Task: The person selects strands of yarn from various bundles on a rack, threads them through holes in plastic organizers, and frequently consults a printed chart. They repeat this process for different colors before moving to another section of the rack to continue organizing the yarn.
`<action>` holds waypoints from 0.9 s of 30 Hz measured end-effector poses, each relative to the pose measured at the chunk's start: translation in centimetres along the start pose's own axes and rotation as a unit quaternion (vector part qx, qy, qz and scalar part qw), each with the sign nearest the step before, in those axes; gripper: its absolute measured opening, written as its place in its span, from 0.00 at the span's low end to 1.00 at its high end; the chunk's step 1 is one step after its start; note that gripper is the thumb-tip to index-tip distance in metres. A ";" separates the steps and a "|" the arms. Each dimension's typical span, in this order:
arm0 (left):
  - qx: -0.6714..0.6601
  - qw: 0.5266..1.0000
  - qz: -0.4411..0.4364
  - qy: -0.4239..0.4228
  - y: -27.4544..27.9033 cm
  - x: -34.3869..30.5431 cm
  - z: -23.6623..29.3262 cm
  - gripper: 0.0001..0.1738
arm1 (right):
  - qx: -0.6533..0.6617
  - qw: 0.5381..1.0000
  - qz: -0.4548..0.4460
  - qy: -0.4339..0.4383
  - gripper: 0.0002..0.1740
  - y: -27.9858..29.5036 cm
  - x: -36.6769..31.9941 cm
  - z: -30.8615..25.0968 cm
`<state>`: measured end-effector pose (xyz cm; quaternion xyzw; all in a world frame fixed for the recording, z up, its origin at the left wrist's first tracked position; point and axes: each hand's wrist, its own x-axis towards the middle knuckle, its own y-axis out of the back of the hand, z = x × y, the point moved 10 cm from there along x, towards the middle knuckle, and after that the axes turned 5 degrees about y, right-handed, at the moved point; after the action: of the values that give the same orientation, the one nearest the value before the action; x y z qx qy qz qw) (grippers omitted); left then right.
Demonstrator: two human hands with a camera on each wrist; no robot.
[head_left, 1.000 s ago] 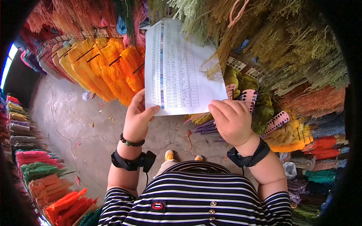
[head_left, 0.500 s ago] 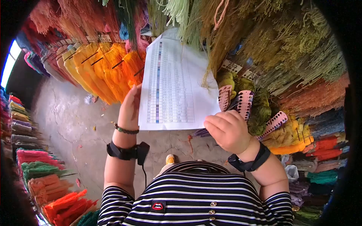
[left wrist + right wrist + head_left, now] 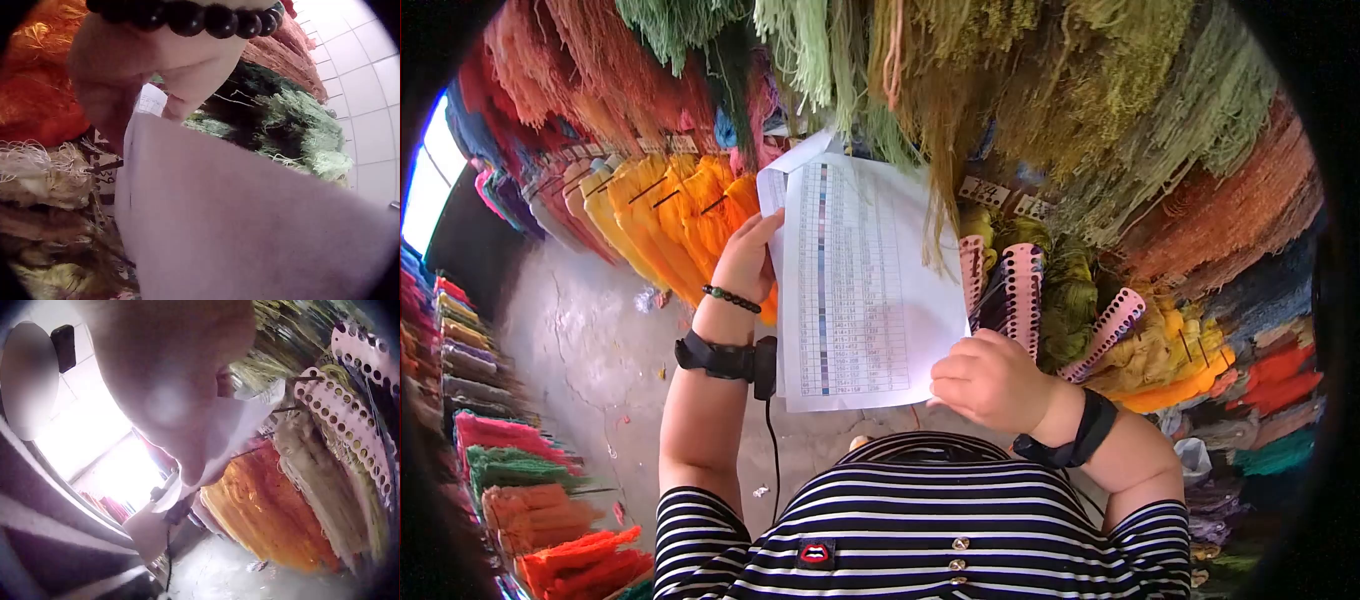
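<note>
Printed sheets of paper [image 3: 870,300], bearing a table of numbers and a coloured column, are held up in front of the striped shirt. At their left edge my left hand [image 3: 748,255] grips them, its fingers partly hidden behind the paper. The left wrist view shows the sheet's pale back [image 3: 250,206] below that hand. My right hand [image 3: 992,382] pinches the lower right corner with curled fingers. Behind the top left of the front sheet, another sheet [image 3: 775,185] shows with its top folded over. Olive yarn strands [image 3: 943,210] hang in front of the upper right of the paper.
Orange and yellow yarn skeins [image 3: 675,200] hang left of the paper. On the right are pink punched cards [image 3: 1022,290] with thread and more yarn bundles [image 3: 1180,350]. Green and olive yarn [image 3: 1080,110] hangs above. Stacked yarn [image 3: 525,460] lines the left, beside the concrete floor [image 3: 590,350].
The sheets have come down and nearer the body, both hands with them. A second sheet with a folded top now shows at the upper left. The right hand has moved down along the corner.
</note>
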<state>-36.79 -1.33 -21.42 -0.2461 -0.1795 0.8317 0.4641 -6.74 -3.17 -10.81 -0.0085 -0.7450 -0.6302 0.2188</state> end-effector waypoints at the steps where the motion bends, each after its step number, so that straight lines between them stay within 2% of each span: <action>1: 0.002 1.000 0.018 -0.015 0.0 -0.2 0.0 0.18 | 0.048 0.998 0.018 -0.029 0.07 0.4 0.1 0.6; 6: 0.083 0.989 0.079 -0.089 -0.5 -2.2 1.2 0.20 | 0.188 0.969 0.068 -0.144 0.05 3.2 0.3 3.1; 9: 0.098 0.981 0.111 -0.122 -1.0 -3.5 2.0 0.23 | 0.168 0.969 0.104 -0.150 0.05 5.2 0.1 3.1; 11: 0.073 0.980 0.143 -0.117 -0.5 -4.3 2.4 0.30 | 0.128 0.960 0.204 -0.143 0.05 9.1 0.2 3.5; 13: 0.034 0.990 0.027 -0.134 3.8 0.8 1.2 0.36 | 0.087 0.932 0.307 -0.171 0.05 14.0 0.5 3.5; 15: 0.066 0.985 -0.019 -0.158 2.4 0.4 2.0 0.41 | 0.033 0.929 0.349 -0.122 0.05 18.4 2.0 2.8; 17: 0.167 0.967 0.010 -0.191 -4.3 -6.0 4.6 0.45 | 0.055 0.930 0.332 -0.144 0.05 20.4 3.3 3.0; 18: 0.191 0.969 -0.039 -0.152 -4.5 -5.7 4.1 0.47 | 0.066 0.931 0.325 -0.155 0.05 21.2 3.9 3.1; 21: 0.294 0.911 0.015 -0.289 -7.7 -8.8 6.4 0.46 | 0.079 0.931 0.338 -0.115 0.05 23.6 5.1 2.3; 22: 0.493 0.786 0.145 -0.343 -8.8 -10.5 7.8 0.47 | 0.100 0.930 0.350 -0.054 0.06 24.1 5.7 1.7; 25: 0.626 0.597 0.212 -0.456 -11.9 -12.1 10.5 0.46 | 0.078 0.927 0.365 -0.026 0.05 25.4 6.4 -0.1; 26: 0.671 0.564 0.231 -0.422 -11.7 -11.3 10.9 0.35 | 0.064 0.924 0.376 -0.028 0.05 26.2 6.3 -0.8; 27: 0.649 0.620 0.178 -0.404 -11.2 -9.9 11.0 0.30 | 0.050 0.920 0.387 -0.028 0.05 27.0 6.2 -1.4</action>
<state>-31.03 -4.93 -4.13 0.4523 0.2850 0.8141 0.2271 -4.16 -0.60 16.65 -0.3028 -0.7202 -0.4573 0.4249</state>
